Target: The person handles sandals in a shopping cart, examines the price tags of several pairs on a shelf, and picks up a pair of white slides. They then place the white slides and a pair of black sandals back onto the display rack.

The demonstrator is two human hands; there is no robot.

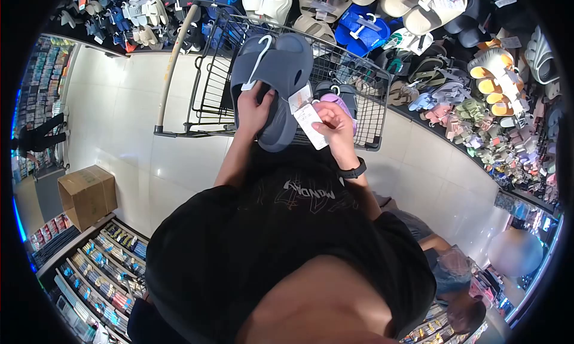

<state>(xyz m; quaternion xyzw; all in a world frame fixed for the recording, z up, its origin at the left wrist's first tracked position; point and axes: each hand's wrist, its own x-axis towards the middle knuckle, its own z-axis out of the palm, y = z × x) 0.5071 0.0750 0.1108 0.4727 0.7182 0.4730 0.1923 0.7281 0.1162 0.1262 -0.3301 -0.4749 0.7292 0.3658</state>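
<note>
A pair of dark grey slippers (272,63) on a white plastic hanger (259,60) is held up over a black wire shopping cart (206,99). My left hand (256,109) is closed on the slippers, its fingers at the opening under the strap. A white paper tag (311,127) hangs at their right side, pinched between the thumb and fingers of my right hand (335,128). Behind my right hand, purple slippers (339,100) and another dark pair lie in the cart.
Racks of hanging slippers (362,30) run along the top and right. A cardboard box (88,194) stands on the floor at the left, above shelves of small goods (98,263). Other people (451,272) are at the lower right, and one (42,137) is at the far left.
</note>
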